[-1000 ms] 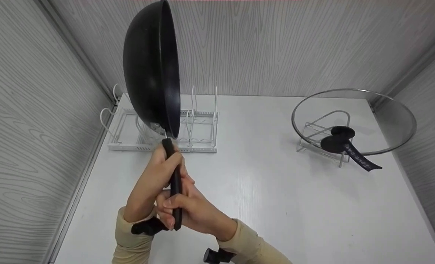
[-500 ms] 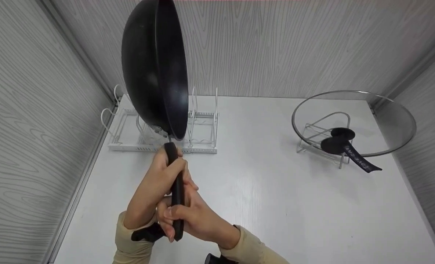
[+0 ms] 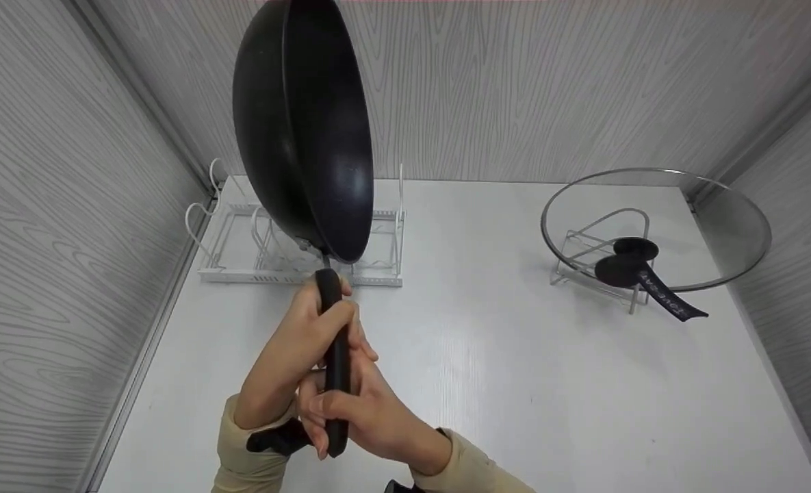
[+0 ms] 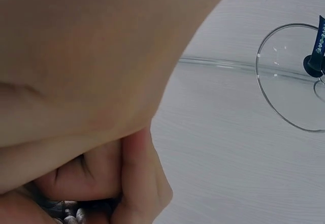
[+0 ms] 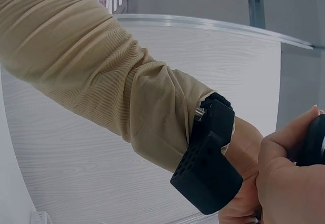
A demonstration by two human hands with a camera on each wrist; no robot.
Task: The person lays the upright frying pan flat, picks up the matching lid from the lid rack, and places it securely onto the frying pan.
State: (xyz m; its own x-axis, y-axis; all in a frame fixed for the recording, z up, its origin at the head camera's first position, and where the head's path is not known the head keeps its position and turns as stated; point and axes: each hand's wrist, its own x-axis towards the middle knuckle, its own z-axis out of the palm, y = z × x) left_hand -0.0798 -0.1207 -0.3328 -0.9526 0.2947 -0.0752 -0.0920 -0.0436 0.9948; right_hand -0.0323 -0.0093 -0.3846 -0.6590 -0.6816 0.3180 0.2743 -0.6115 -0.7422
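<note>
A black wok is held up on its side in the head view, its open face turned to the right and its top cut off by the frame. My left hand grips the upper part of its black handle, close to the bowl. Lower down, my right hand grips the handle near its end, the thumb lying across it. Behind the bowl stands a white wire rack, partly hidden. In the left wrist view my left hand fills much of the picture, its fingers curled.
A glass lid with a black knob and hanging tag leans in a small wire stand at the right. Grey wood-grain panels enclose the white table at the back and sides.
The wok has shifted slightly right and toward me, and its bowl has turned so more of the inside shows. Both hands have moved with the handle. The lid stays in its stand.
</note>
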